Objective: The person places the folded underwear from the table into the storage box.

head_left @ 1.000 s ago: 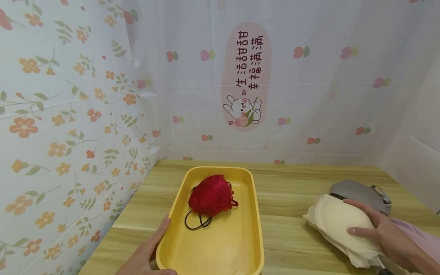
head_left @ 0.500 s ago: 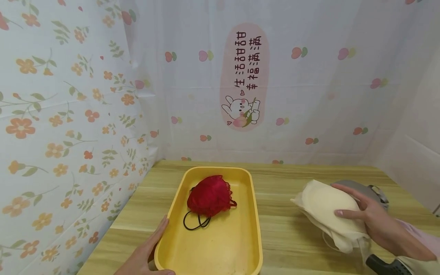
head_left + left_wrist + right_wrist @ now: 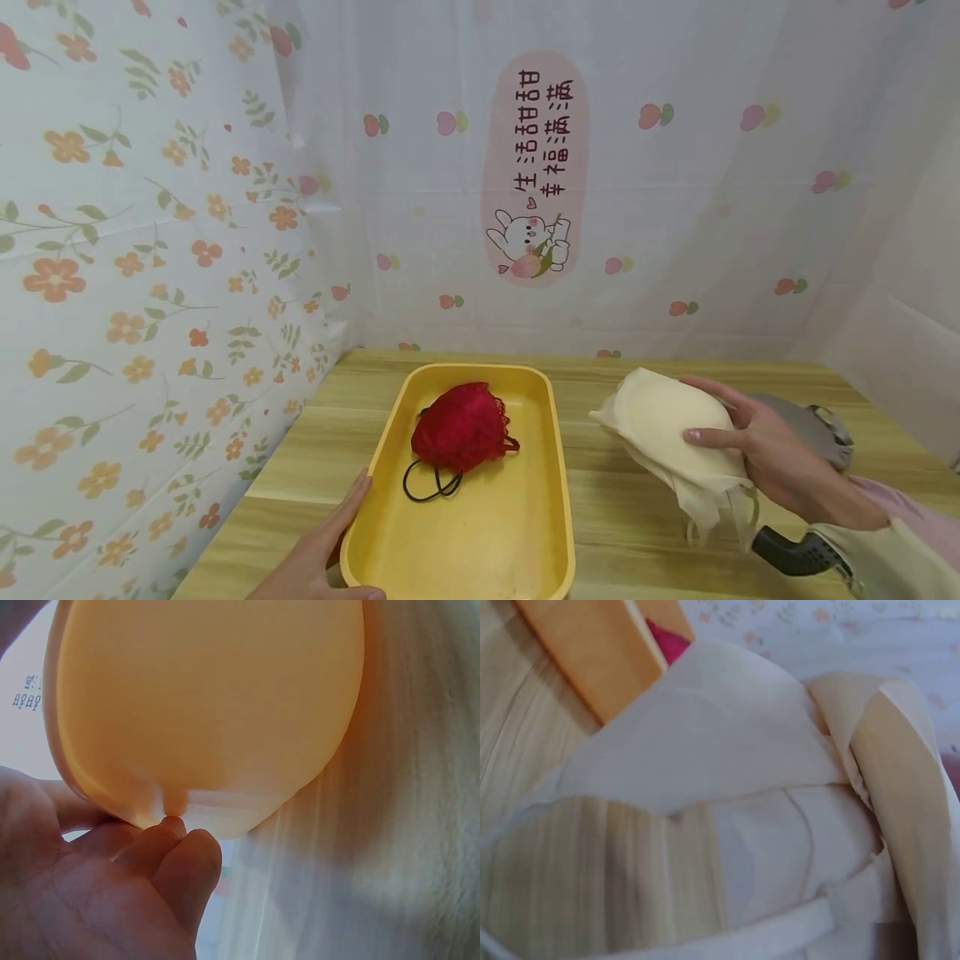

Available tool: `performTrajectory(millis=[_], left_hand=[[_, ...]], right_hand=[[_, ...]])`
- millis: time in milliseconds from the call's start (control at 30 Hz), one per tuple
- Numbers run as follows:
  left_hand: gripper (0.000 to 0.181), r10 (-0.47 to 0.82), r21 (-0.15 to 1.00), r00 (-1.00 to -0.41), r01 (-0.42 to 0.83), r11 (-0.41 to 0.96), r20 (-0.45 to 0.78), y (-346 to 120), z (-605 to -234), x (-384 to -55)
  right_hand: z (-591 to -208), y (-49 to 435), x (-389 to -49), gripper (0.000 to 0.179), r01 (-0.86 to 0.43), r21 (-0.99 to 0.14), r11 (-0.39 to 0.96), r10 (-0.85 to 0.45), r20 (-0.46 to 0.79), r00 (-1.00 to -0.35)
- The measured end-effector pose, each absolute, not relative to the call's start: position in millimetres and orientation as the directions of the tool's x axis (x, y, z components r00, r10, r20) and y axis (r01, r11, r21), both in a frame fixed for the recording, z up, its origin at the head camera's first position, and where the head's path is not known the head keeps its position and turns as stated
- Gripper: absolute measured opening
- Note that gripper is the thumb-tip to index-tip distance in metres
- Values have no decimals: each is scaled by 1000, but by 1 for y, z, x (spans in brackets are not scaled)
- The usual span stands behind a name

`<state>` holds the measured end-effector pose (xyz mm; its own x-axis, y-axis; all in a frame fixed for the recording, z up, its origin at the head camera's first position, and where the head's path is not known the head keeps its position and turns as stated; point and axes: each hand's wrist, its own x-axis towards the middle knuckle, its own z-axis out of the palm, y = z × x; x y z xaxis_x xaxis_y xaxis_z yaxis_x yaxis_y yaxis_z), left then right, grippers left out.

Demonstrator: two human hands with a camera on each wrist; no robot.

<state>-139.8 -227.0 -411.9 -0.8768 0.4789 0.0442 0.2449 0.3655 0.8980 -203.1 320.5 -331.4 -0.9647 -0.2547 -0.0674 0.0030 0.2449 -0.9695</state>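
Wood-grain tbl (image 3: 611,542): R grip (image 3: 776,458) pinching cream bra (image 3: 660,421); L grip (image 3: 318,554) spread against yellow tray (image 3: 480,542), red bra (image 3: 459,429) in it

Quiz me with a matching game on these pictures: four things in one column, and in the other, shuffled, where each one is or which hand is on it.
1. red garment
2. cream garment
3. gray garment
4. yellow tray

A. touched by the left hand
B. resting on the table, partly behind the right hand
C. lying inside the yellow tray
D. held in the right hand

Pairs: 1-C, 2-D, 3-B, 4-A.
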Motion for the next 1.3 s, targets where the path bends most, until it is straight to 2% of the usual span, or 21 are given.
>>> performTrajectory(millis=[200,333,467,700,967,1300], left_hand=[[108,455,912,-890,173,371,-17,-225,-409,-139],[107,457,899,-889,225,375,32,-226,-409,-138],[108,456,893,-889,240,381,45,-226,-408,-139],[108,424,913,-903,115,391,-68,-225,-401,-139],[108,428,895,-903,179,409,-15,-227,-401,-138],[108,427,902,-904,157,403,-33,-224,-406,-137]], right_hand=[[-317,292,-209,75,4,-994,106,-313,-38,-949],[-310,271,-214,74,-29,-998,50,-357,9,-934],[-301,249,-219,76,-43,-998,41,-370,25,-929],[-287,209,-235,82,-47,-998,53,-348,25,-937],[-272,166,-252,79,-45,-999,17,-343,36,-939],[-277,126,-262,73,-1,-999,-44,-352,16,-936]])
